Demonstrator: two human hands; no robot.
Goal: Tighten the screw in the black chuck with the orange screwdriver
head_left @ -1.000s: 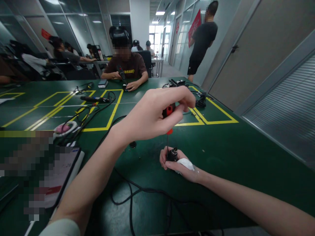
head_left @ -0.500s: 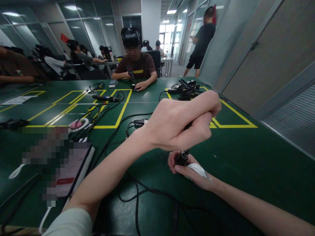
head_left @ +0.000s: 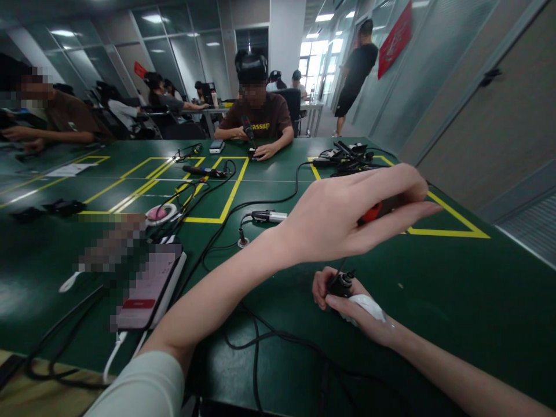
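My left hand (head_left: 334,217) is raised over the table with its fingers wrapped round the red and black handle of a screwdriver (head_left: 372,214). Its thin shaft points down toward my right hand (head_left: 324,289). In that hand, fingers and thumb grip a small black part with a round, ringed end (head_left: 341,284). The shaft tip is close to this part; I cannot tell whether they touch. A crumpled white piece, perhaps tissue or plastic (head_left: 368,306), lies against the base of my right thumb.
On the green table (head_left: 434,313) lie a phone (head_left: 150,284), black cables (head_left: 278,336), a silver and black cylinder (head_left: 269,216) and a black pile of devices (head_left: 347,156). Across sits a person (head_left: 256,116) holding a tool. Others sit and stand farther back.
The view has swung slightly left. My left fingers have loosened and straightened, so the screwdriver's red and black handle and its shaft now show. My right hand still holds the black part.
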